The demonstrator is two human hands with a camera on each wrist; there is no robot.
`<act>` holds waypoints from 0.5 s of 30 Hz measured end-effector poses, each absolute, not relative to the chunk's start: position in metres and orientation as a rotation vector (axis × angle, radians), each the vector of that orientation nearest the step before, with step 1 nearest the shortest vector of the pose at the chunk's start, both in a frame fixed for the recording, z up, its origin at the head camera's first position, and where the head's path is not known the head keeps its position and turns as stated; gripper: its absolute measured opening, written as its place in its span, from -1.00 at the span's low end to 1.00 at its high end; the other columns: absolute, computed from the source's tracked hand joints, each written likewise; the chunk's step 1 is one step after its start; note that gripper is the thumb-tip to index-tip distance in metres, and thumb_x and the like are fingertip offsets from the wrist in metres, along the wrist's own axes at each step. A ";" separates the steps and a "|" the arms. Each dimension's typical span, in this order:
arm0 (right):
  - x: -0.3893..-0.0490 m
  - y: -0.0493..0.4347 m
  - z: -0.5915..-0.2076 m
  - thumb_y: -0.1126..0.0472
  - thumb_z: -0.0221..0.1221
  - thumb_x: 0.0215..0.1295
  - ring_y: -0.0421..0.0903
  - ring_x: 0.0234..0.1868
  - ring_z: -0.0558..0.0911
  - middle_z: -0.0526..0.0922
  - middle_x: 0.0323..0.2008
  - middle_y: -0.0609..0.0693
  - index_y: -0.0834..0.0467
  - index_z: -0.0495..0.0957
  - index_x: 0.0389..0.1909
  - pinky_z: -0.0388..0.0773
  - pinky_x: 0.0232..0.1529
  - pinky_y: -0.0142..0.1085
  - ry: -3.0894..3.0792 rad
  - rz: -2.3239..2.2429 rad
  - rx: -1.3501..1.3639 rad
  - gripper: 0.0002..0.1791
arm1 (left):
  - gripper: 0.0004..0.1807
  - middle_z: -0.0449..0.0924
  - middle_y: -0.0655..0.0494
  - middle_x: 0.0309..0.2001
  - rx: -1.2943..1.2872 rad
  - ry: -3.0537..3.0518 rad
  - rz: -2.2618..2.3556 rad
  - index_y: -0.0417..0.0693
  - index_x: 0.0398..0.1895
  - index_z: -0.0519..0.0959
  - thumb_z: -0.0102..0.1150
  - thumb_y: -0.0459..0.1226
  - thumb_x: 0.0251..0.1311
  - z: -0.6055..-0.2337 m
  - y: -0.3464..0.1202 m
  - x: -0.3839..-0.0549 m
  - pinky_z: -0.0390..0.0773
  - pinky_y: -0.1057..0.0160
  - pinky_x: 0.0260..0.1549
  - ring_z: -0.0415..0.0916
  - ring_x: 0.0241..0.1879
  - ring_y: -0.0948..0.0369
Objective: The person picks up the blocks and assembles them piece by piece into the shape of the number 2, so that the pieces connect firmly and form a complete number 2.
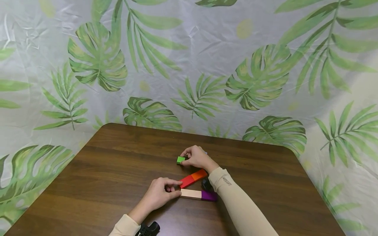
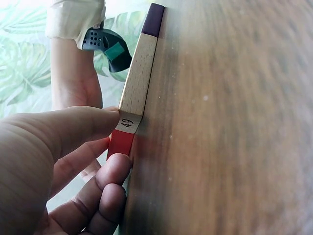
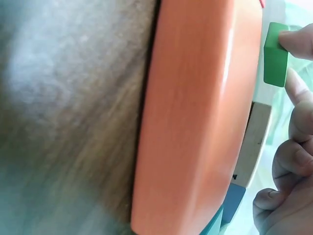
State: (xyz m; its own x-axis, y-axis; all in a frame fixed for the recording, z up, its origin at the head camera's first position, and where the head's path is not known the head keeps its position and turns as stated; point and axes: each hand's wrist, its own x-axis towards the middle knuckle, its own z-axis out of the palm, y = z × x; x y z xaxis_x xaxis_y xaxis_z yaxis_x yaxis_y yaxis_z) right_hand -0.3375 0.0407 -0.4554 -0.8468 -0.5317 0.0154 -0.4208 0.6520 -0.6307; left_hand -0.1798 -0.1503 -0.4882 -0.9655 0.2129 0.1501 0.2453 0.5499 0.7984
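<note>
My left hand [image 1: 160, 194] pinches the meeting ends of two wooden bars at their left. Its index finger lies at a red block [image 1: 186, 181] and its thumb at a pale wood block [image 1: 191, 194]; the left wrist view shows "49" on the pale block's end face. An orange block [image 1: 199, 174] continues the red one, and a purple block [image 1: 209, 196] continues the pale one. Farther back, my right hand [image 1: 197, 157] pinches a small green block [image 1: 180, 160] between thumb and index finger, also seen in the right wrist view.
Beyond the orange block, the right wrist view shows a bare wood block [image 3: 254, 142], a blue block [image 3: 234, 201] and a teal piece [image 3: 213, 223]. My right hand mostly covers these in the head view. The brown table [image 1: 124, 157] meets a leaf-print curtain [image 1: 206, 65] behind.
</note>
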 end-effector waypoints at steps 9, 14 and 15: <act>-0.343 0.036 -0.453 0.16 0.52 0.22 -0.21 -0.57 0.35 0.36 -0.63 -0.16 0.09 0.82 -0.06 0.25 -0.47 -0.41 2.709 -0.925 -0.721 -0.72 | -0.71 0.64 0.34 -0.49 -0.399 -2.721 -1.448 0.06 -0.01 0.87 0.59 -0.21 0.18 -0.486 -0.150 -0.179 0.41 0.41 -0.46 0.43 -0.50 0.44; -0.343 0.035 -0.453 0.20 0.50 0.26 -0.21 -0.55 0.36 0.38 -0.63 -0.15 0.10 0.82 -0.01 0.28 -0.42 -0.39 2.705 -0.915 -0.729 -0.71 | -0.70 0.66 0.30 -0.50 -0.416 -2.695 -1.465 0.04 -0.01 0.86 0.60 -0.23 0.17 -0.486 -0.150 -0.178 0.40 0.41 -0.48 0.43 -0.51 0.44; -0.344 0.034 -0.454 0.20 0.50 0.26 -0.21 -0.55 0.35 0.38 -0.63 -0.15 0.09 0.82 0.01 0.28 -0.42 -0.39 2.709 -0.909 -0.734 -0.71 | -0.70 0.66 0.29 -0.51 -0.417 -2.693 -1.466 0.04 -0.01 0.86 0.60 -0.23 0.17 -0.486 -0.150 -0.178 0.40 0.41 -0.48 0.43 -0.52 0.44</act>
